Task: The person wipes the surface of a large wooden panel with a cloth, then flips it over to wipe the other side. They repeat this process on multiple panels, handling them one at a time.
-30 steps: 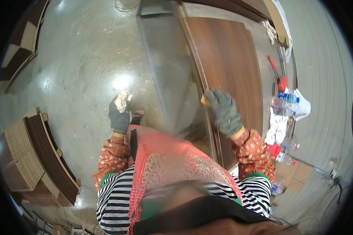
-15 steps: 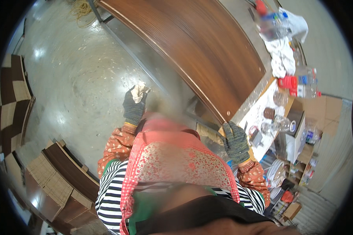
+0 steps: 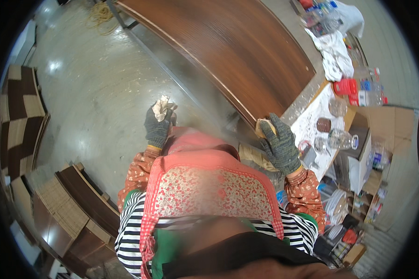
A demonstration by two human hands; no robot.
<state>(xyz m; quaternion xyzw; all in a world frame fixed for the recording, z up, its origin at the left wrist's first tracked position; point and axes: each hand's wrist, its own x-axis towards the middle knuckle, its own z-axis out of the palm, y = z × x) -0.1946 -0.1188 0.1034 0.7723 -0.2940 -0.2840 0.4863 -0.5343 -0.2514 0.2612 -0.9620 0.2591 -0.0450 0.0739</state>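
Observation:
A large dark-brown wood-grain panel (image 3: 228, 51) lies across a metal frame ahead of me. Its near corner is at my right hand (image 3: 282, 148), which wears a grey knitted glove. Under that hand's thumb and fingers a tan pad (image 3: 265, 128) shows, held against the panel's near end; part of it is hidden by the glove. My left hand (image 3: 158, 128), gloved the same way, is closed around a crumpled off-white cloth or paper wad (image 3: 162, 108). It hangs over the floor, apart from the panel.
To the right stands a worktable (image 3: 307, 118) with plastic bottles (image 3: 342, 139), a red-lidded jar (image 3: 344, 86) and white rags (image 3: 335, 56). Shelves with stacked cans (image 3: 335, 204) are below it. More panels (image 3: 86, 195) lie at the left, and a coiled hose or rope (image 3: 100, 17) at the far left.
My right hand has moved forward onto the panel's near corner, and the tan pad now shows there. My left hand keeps the wad in nearly the same place. The view has shifted slightly.

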